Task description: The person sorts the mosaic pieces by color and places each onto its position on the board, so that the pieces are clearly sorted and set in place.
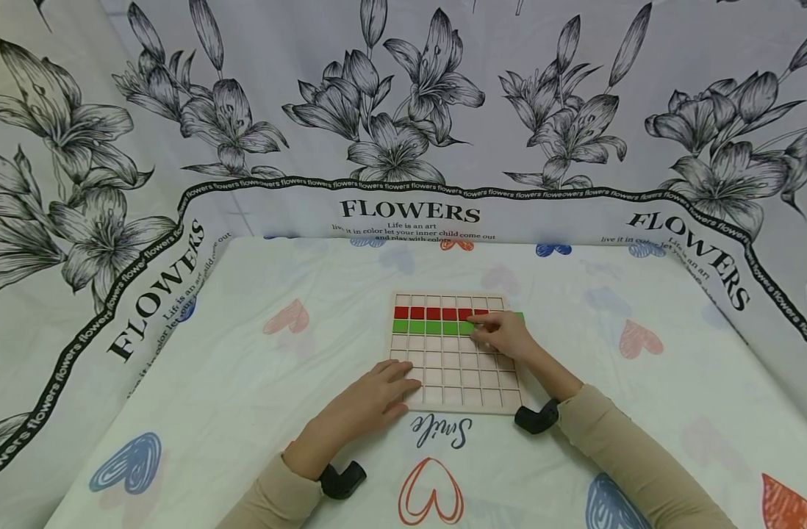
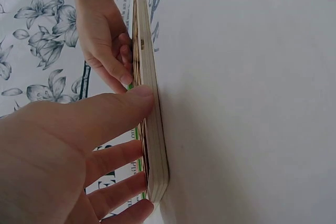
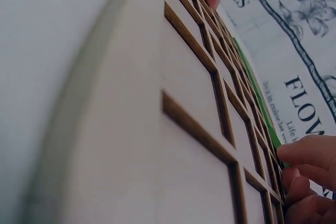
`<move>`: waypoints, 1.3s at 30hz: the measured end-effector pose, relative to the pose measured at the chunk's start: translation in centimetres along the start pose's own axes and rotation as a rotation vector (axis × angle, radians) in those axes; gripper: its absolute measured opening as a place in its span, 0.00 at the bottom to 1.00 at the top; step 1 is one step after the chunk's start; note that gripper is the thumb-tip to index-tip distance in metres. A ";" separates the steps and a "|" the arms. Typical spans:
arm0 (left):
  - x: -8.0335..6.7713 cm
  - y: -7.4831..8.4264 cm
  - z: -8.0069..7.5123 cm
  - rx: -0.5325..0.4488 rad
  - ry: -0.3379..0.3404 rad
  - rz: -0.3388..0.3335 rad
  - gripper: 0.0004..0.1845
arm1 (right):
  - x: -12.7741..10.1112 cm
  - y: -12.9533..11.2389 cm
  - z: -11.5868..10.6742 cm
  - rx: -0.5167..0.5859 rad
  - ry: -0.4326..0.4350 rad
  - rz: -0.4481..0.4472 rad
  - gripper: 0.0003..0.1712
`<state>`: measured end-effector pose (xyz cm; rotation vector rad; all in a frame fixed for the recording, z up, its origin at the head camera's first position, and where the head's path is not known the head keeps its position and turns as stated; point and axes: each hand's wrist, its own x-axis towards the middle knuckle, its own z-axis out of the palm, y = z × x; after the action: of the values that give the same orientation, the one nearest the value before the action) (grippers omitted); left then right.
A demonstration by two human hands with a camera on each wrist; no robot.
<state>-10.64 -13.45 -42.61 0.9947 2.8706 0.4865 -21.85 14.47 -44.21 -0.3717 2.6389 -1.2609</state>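
A wooden grid board [image 1: 453, 367] lies flat on the bench, about midway between its left and right edges and nearer the front edge than the back. Its second row from the far side holds a line of red squares [image 1: 433, 313], and the row just in front of that holds green squares [image 1: 433, 327]; the other cells show bare wood.

The right hand [image 1: 506, 334] rests over the right end of the coloured rows, fingers curled and pressed together, their tips on the green strip [image 3: 262, 114], as the right wrist view shows; whether it pinches a piece cannot be told. The left hand [image 1: 370, 400] lies flat at the board's near left corner, fingers spread and straight, thumb [image 2: 126, 103] against the board's edge [image 2: 155, 145].

Both arms wear beige sleeves [image 1: 631, 448], each with a black wrist mount [image 1: 536, 417]. The bench is covered by a white cloth [image 1: 245, 382] printed with coloured hearts and the word "Smile". A lily-patterned curtain [image 1: 403, 110] reading "FLOWERS" stands along the back and side edges.
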 end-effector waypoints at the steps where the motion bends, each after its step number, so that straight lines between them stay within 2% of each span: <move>1: 0.0 0.0 0.0 0.001 0.001 0.001 0.19 | 0.0 0.0 0.0 -0.001 -0.003 0.003 0.22; 11: 0.0 0.0 0.0 0.008 0.007 0.009 0.19 | 0.0 0.2 -0.1 0.018 -0.020 -0.002 0.23; 27: 0.0 -0.1 0.1 0.003 0.008 0.010 0.19 | -0.6 0.4 -0.8 0.078 0.015 -0.003 0.21; 39: 0.0 -0.1 0.2 0.017 0.007 0.015 0.19 | -1.2 0.7 -2.2 0.070 0.069 0.055 0.21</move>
<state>-10.73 -13.48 -42.83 1.0201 2.8806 0.4684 -21.45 16.91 -43.34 -0.2476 2.6336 -1.3685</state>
